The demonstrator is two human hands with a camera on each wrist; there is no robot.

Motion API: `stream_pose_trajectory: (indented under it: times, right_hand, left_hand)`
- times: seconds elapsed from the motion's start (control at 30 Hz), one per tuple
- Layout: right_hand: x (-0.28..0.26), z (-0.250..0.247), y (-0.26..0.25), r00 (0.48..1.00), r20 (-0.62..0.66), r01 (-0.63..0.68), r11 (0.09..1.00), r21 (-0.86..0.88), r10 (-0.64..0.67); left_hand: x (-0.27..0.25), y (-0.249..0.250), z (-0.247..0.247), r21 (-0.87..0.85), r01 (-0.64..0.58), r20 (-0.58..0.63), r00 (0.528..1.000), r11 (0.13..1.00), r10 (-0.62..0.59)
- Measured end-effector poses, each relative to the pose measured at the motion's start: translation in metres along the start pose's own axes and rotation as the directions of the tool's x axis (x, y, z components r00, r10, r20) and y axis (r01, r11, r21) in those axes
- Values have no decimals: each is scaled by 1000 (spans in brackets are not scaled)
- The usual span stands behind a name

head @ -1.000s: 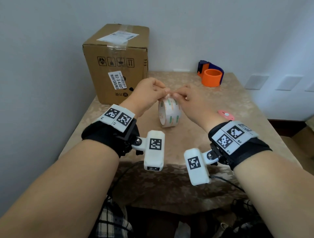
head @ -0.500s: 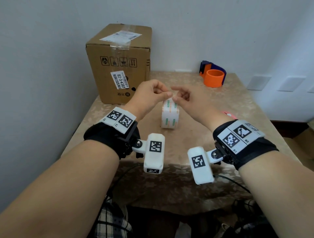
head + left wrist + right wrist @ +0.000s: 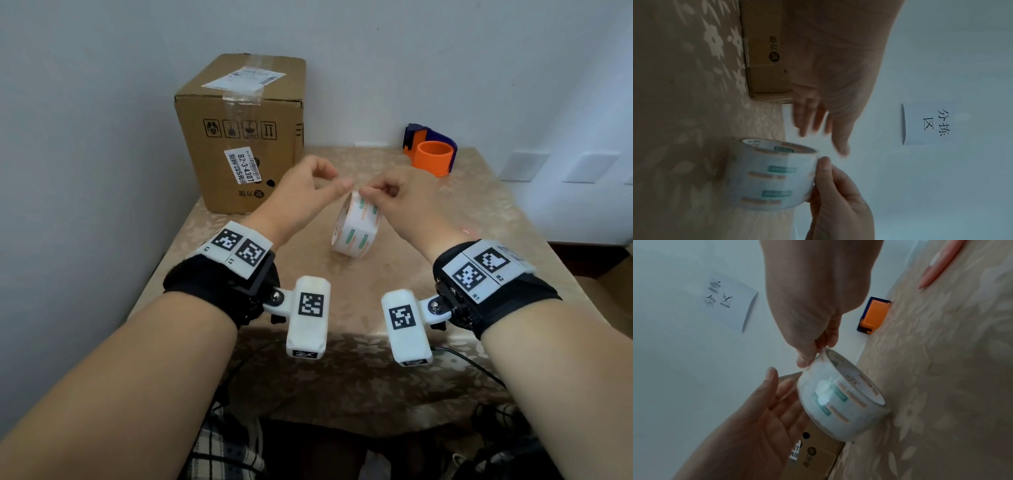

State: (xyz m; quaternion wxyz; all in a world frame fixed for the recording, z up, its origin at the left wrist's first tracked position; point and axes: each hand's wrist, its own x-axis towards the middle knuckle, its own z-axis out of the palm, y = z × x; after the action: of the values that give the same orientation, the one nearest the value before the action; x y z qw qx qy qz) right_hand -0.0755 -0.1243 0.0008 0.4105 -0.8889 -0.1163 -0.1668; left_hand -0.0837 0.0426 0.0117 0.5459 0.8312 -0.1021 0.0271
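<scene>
A roll of clear packing tape (image 3: 354, 228) with green and orange print stands on its edge on the table, tilted. My right hand (image 3: 368, 193) pinches the roll's top rim; the right wrist view shows thumb and finger (image 3: 807, 360) on that rim of the tape roll (image 3: 840, 400). My left hand (image 3: 337, 181) hovers just left of the roll's top with its fingers relaxed and apart, holding nothing. In the left wrist view its fingers (image 3: 807, 120) are blurred and clear of the tape roll (image 3: 772, 177).
A taped cardboard box (image 3: 246, 137) stands at the back left against the wall. An orange and blue tape dispenser (image 3: 431, 157) sits at the back right. A flat pink object (image 3: 939, 264) lies on the beige flowered table (image 3: 462, 192) to my right. A paper note (image 3: 929, 123) hangs on the wall.
Half a second ago my left hand held the roll's top and the right was off it. Now the right pinches the rim, the left has let go, and the roll has turned and tilted.
</scene>
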Motion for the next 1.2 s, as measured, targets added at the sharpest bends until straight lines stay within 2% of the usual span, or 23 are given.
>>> stream_pose_trajectory:
  times: [0.07, 0.1, 0.2, 0.33, 0.57, 0.8, 0.93, 1.0, 1.1, 1.2]
  right_hand:
    - [1, -2, 2, 997, -65, -30, 999, 36, 32]
    - [1, -3, 3, 995, -88, -46, 997, 67, 52]
    - [4, -3, 3, 987, -118, -88, 984, 152, 107]
    - [2, -1, 8, 988, -98, -106, 984, 143, 120]
    - [1, -6, 17, 971, -69, -214, 961, 176, 229]
    - [11, -15, 24, 964, -165, -161, 952, 261, 209]
    - [26, -16, 32, 968, -151, -148, 941, 304, 201]
    - [36, -19, 36, 974, -131, -149, 955, 256, 187]
    - [54, -23, 43, 988, -100, -112, 991, 75, 119]
    - [68, -22, 54, 991, -27, -129, 988, -80, 127]
  left_hand:
    - [-2, -2, 4, 115, 6, 220, 975, 993, -32]
    - [-3, -2, 7, 146, -9, 274, 961, 989, -32]
    - [-2, 0, 12, 248, -83, 213, 977, 965, 29]
    - [3, 1, 19, 416, -154, 181, 980, 896, 84]
    - [8, 2, 32, 451, -182, 196, 975, 874, 102]
    - [18, 2, 36, 446, -198, 143, 979, 873, 148]
    - [36, 11, 32, 556, -226, 148, 974, 800, 172]
    - [49, 14, 31, 620, -235, 169, 972, 748, 166]
    - [71, 15, 33, 709, -254, 195, 967, 658, 164]
    - [91, 9, 37, 771, -259, 219, 966, 581, 141]
